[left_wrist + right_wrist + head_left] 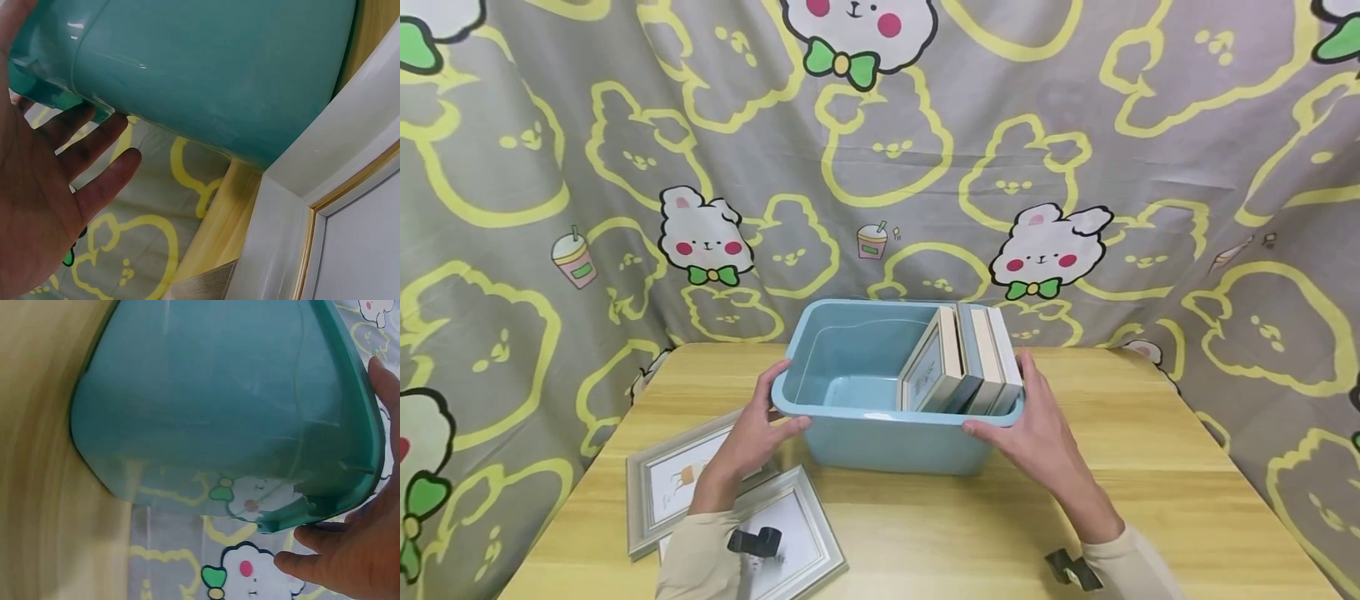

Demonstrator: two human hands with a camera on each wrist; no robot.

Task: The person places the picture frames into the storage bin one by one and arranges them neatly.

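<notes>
A light blue plastic bin (887, 446) stands on the table with several picture frames (928, 375) leaning upright in its right half. My left hand (751, 437) grips the bin's left end, thumb at the front rim and fingers at the side. In the left wrist view, the fingers (103, 187) reach beneath the overhanging rim. At the opposite end my right hand (1041, 429) holds the right front corner, its thumb against the front rim. The right wrist view shows those fingers (312, 565) at the underside of the bin's lip.
Two silver-edged picture frames, one behind (643, 521) and one in front (827, 533), lie overlapping on the wooden table (1150, 467) below my left forearm. A grey curtain (910, 225) with cartoon rabbits and yellow outlines hangs behind the table and along both sides.
</notes>
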